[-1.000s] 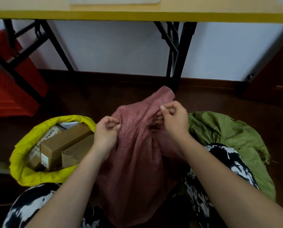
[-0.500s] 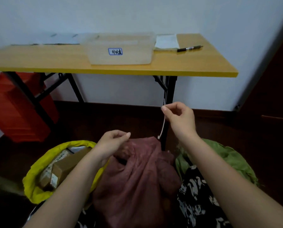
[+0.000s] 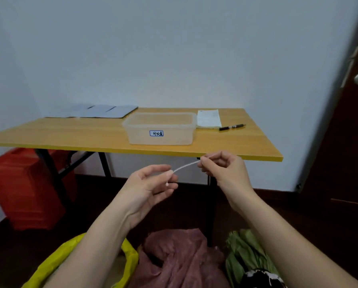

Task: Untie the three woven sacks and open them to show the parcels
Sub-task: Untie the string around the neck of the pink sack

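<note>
Between your raised hands, a short white string (image 3: 184, 167) stretches in front of the table (image 3: 91, 136); your left hand (image 3: 151, 188) and right hand (image 3: 223, 169) each pinch an end. Low down, your forearms partly hide the yellow sack (image 3: 130, 258), and the frame's bottom edge cuts off the pink sack (image 3: 180, 260) and green sack (image 3: 248, 254), so no parcels show.
</note>
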{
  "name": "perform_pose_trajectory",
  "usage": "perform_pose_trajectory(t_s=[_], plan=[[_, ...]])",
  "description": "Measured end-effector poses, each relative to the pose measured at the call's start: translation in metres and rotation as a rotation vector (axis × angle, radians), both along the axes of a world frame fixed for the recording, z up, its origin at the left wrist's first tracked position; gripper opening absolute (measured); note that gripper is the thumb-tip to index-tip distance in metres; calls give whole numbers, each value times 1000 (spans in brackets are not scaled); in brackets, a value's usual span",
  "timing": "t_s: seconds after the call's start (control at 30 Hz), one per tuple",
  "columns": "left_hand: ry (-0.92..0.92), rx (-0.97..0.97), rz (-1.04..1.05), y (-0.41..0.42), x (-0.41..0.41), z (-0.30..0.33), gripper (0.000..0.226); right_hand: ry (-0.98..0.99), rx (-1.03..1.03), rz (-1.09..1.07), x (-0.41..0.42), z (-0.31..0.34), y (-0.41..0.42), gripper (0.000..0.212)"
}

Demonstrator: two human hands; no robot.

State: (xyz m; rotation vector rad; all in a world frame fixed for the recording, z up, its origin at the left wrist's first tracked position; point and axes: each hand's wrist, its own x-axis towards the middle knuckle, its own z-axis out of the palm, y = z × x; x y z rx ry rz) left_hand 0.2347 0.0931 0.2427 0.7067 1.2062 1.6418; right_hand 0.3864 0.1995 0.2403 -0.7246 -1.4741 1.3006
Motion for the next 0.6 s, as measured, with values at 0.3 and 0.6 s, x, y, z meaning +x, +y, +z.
perform_pose_trajectory(t_s=[0.3, 0.6], plan=[[-171, 101, 153, 34, -59, 35, 9, -3, -35, -142, -58, 66, 70, 4], [-200, -9, 190, 67, -99, 14, 10, -201, -214, -133, -137, 85, 148, 18]])
